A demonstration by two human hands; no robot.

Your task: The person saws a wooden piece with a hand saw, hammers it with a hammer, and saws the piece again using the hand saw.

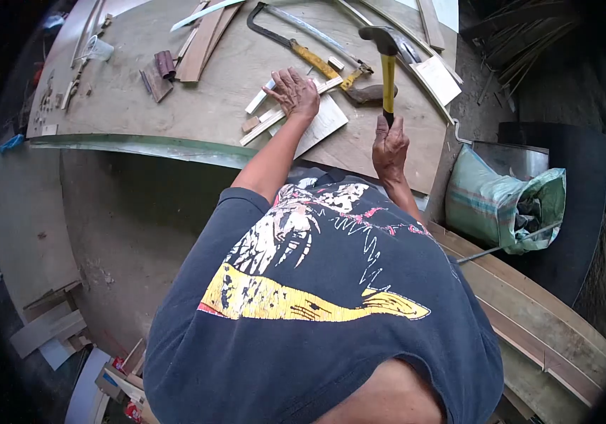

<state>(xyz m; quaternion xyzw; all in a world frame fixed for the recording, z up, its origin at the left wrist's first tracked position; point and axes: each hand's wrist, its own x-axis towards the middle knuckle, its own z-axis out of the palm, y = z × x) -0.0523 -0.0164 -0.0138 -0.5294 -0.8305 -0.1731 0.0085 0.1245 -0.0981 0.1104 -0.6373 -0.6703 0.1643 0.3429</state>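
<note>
Right hand (391, 145) is closing round the dark lower end of a hammer (388, 79) in the head view, the only view, while the left hand (293, 94) is spreading its fingers wide, palm down, over a thin wooden strip (329, 86); whether it is also pinching something small underneath, I cannot tell. That strip is lying on the surface (130, 116) to the left of the right hand and slightly farther from the body, so the left hand is being the nearer one, resting right across its middle. Its long axis is running on a slant, from the near left up to the far right, with the far end pointing toward the hammer's side. By contrast, the hammer's handle is pointing almost straight away from the person, its head (381, 39) sitting beyond and to the right of that far end; how high it is hanging, this angle is not showing. A pale board (324, 121) is lying just on the near side of the strip, a small wooden block (251, 125) is sitting by its near end, and a saw (308, 58) is lying beyond the left hand.
</note>
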